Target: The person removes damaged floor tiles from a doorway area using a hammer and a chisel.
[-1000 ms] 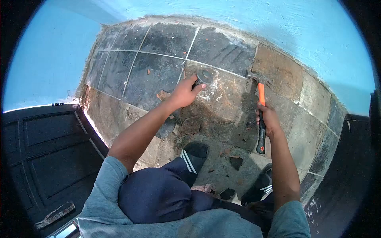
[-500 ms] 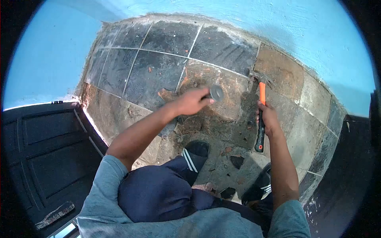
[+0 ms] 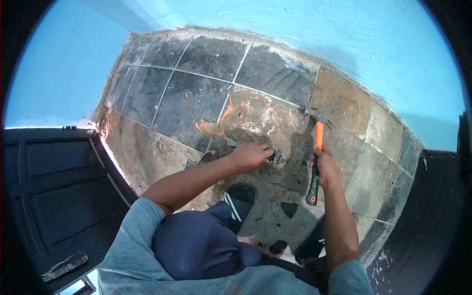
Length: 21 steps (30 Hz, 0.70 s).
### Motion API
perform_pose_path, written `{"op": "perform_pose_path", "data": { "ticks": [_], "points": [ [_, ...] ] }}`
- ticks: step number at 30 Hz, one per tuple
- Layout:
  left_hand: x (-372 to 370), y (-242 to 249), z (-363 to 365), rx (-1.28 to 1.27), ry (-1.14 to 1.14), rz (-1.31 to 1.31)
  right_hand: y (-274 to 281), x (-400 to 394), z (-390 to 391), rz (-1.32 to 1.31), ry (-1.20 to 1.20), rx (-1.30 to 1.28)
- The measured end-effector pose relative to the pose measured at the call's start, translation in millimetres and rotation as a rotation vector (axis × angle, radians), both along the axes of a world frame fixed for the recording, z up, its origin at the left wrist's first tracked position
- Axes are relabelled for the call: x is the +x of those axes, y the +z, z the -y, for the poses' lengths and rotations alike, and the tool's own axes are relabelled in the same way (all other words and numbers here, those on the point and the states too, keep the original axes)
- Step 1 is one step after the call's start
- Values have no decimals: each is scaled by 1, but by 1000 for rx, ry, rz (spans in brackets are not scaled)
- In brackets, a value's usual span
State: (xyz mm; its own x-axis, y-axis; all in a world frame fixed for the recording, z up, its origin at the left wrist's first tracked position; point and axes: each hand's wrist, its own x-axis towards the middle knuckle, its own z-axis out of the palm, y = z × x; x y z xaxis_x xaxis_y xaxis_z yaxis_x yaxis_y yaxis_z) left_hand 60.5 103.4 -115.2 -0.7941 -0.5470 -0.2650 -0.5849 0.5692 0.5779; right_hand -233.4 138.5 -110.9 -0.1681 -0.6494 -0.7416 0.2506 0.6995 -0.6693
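My left hand is closed round a dark tool with a round grey end, held low over the broken part of the floor; its far end is hidden by my fingers. On the right, my right hand grips a hammer with an orange and black handle. The hammer's metal head points towards the wall, above a brownish tile. Beyond my left hand lies a rough, stained patch of floor, with a reddish shard at its left edge.
Dark tiles cover the floor at the back left, below a blue wall. Loose fragments lie between my feet. A dark panelled door stands at the left, and a dark surface rises at the right.
My left hand has moved down and slightly right in the view, with the round-ended tool lower. My right hand and the hammer sit a little lower and further left. The view has shifted slightly.
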Motion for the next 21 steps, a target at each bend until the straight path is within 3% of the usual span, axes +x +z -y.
{"op": "perform_pose_path", "data": {
  "ticks": [16,21],
  "points": [
    [-1,13,26,83,78,-50,20,5,-32,-81,18,52],
    [-7,2,25,79,94,44,9,2,-38,-50,10,21]
  ]
}}
